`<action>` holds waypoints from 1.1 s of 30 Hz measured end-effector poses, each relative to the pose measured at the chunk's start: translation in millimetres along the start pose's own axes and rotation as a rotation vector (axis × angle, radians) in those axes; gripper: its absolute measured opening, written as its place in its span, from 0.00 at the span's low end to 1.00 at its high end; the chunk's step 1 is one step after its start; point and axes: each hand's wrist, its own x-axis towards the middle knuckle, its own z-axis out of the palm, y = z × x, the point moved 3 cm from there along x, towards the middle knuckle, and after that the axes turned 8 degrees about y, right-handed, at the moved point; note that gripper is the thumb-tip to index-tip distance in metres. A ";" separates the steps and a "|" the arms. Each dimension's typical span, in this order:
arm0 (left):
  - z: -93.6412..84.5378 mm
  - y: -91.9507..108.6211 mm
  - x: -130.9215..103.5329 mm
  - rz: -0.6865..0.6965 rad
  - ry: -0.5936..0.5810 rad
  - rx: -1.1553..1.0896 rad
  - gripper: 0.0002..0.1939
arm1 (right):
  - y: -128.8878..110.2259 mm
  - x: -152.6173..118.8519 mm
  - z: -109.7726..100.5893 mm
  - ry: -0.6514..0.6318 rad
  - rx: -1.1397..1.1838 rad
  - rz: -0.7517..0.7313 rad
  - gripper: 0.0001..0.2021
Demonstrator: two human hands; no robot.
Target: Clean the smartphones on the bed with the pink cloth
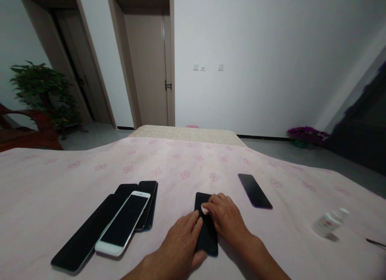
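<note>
A black smartphone (208, 235) lies screen up on the pink cloth in front of me. My left hand (183, 239) grips its left side, fingers along the edge and thumb by the lower end. Over its upper half, my right hand (226, 215) is closed on a small white wad (204, 210), tissue or cotton, pressed against the screen; most of the wad is hidden by the fingers. To the left, a white-framed smartphone (123, 225) rests partly on several black smartphones (87, 233). Another dark smartphone (255, 191) lies apart on the right.
A small white bottle (330, 223) stands on the right of the flowered cloth (169, 163). Near the right edge lies a thin dark object (375, 243). Beyond the table are doors (147, 66), a green plant (45, 91) and purple flowers (306, 133).
</note>
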 end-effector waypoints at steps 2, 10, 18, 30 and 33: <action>3.7 -1.7 -0.7 -0.004 0.015 0.006 0.37 | 8.7 -0.5 0.7 0.039 -0.053 0.057 0.12; 6.3 -3.8 0.6 -0.011 0.017 0.010 0.38 | 4.6 -3.4 4.3 0.051 0.039 0.032 0.13; 10.2 -4.6 -1.2 0.012 0.081 0.051 0.37 | 19.1 -13.8 1.0 0.141 -0.030 0.123 0.13; 19.2 -7.3 -0.6 0.084 0.200 0.132 0.32 | 15.4 -19.9 -4.0 0.123 0.023 0.084 0.14; 16.8 -4.5 -0.9 0.078 0.201 0.142 0.30 | 19.2 -16.4 1.1 0.160 -0.002 0.125 0.15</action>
